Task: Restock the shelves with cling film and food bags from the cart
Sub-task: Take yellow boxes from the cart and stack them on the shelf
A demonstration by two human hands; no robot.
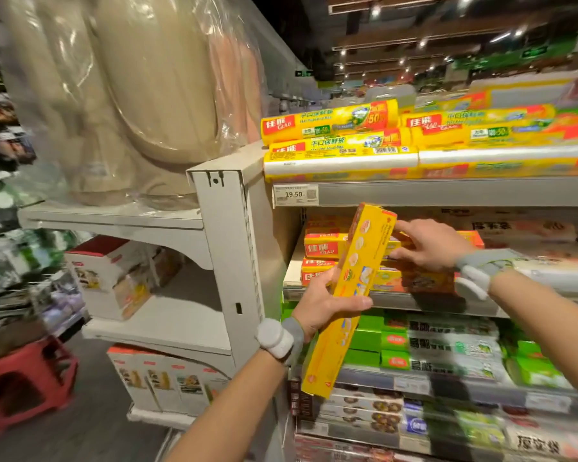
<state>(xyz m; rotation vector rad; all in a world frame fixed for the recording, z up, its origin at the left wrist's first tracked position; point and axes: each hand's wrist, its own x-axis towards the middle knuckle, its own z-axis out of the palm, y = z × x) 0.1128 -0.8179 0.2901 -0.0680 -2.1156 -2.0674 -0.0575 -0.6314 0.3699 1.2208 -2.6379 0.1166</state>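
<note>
My left hand (324, 303) grips a long yellow cling film box (354, 281) around its middle, holding it nearly upright and tilted right in front of the second shelf. My right hand (427, 245) reaches into that shelf, fingers spread on the stacked yellow and red boxes (324, 248) lying there. The top shelf carries yellow food bag rolls (334, 125) above a 19.50 price tag (294, 194). The cart is out of view.
Green and white boxes (447, 348) fill the third shelf, darker packs (364, 411) the lower ones. A white shelf upright (227, 248) stands left of the bay. Plastic-wrapped beige items (141, 95) top the end unit. A red stool (24, 381) sits on the floor at left.
</note>
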